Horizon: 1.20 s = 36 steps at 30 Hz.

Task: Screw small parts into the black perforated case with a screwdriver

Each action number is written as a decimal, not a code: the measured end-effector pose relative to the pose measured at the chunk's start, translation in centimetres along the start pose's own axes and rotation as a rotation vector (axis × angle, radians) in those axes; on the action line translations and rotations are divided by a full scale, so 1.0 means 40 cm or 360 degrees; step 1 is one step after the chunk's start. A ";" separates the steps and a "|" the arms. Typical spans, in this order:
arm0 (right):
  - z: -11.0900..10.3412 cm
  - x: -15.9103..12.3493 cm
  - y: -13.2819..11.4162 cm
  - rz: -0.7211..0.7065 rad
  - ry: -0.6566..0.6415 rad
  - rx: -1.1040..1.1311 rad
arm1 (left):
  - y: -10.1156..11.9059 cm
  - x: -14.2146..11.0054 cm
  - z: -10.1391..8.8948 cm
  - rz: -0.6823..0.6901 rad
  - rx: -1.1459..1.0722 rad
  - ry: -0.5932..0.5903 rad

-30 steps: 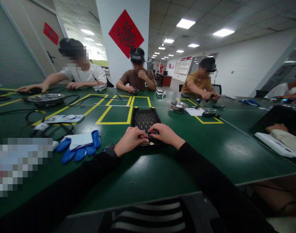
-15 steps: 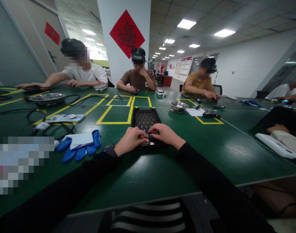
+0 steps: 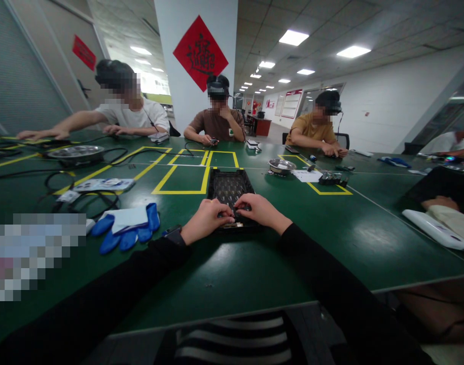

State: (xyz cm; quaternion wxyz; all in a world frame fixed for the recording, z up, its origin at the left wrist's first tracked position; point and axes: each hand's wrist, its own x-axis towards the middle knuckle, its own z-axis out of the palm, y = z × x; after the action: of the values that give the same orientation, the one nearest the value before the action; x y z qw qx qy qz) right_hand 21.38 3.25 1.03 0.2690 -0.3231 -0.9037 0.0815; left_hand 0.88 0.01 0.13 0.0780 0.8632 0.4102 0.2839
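Observation:
A black gridded tray (image 3: 228, 184) lies on the green table (image 3: 254, 263) straight ahead of me. My left hand (image 3: 204, 220) rests at the tray's near edge with its fingers curled together. My right hand (image 3: 259, 209) sits beside it, fingers bent in a pinch over the same edge. Between the two sets of fingertips lies a small flat part (image 3: 232, 224); what exactly each hand grips is too small to make out. Both arms wear black sleeves, and a dark watch (image 3: 173, 234) is on my left wrist.
Blue-tipped gloves (image 3: 127, 226) and black cables (image 3: 79, 197) lie to the left, with a metal dish (image 3: 75, 152) beyond. Yellow tape boxes (image 3: 186, 175) mark the table. Three people sit across it; a metal bowl (image 3: 280, 165) and small parts (image 3: 332, 178) lie at right. Someone's hand (image 3: 439, 204) rests far right.
Both hands stay at the tray's near edge with only slight finger movement. The view has shifted a little. The person at far left has stretched an arm further left.

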 end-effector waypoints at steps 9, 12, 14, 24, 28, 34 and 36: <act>-0.002 -0.002 -0.004 0.0021 -0.0012 0.0002 | 0.011 -0.005 -0.008 -0.0024 -0.0006 0.0001; -0.007 -0.003 -0.005 0.0025 -0.0025 -0.0003 | 0.014 -0.006 -0.016 -0.0059 -0.0019 0.0020; -0.013 -0.003 -0.004 0.0001 -0.0029 -0.0003 | 0.015 -0.006 -0.021 -0.0094 -0.0009 0.0064; -0.039 -0.002 -0.010 -0.0272 -0.0222 0.0124 | 0.025 -0.015 -0.010 -0.0233 -0.0111 0.0242; -0.040 -0.002 -0.019 -0.0287 -0.0279 0.0105 | 0.030 -0.016 -0.004 -0.0225 -0.0113 0.0218; -0.036 -0.001 -0.022 -0.0297 -0.0330 0.0065 | 0.030 -0.017 -0.002 -0.0222 -0.0123 0.0211; -0.035 -0.001 -0.023 -0.0296 -0.0340 0.0043 | 0.030 -0.017 -0.002 -0.0219 -0.0118 0.0212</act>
State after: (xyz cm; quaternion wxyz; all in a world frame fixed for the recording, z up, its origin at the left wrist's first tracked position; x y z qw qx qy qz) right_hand 21.68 2.49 2.50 0.1820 -0.2238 -0.9520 0.1024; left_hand 1.26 -1.30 0.35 0.1018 0.8087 0.4621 0.3495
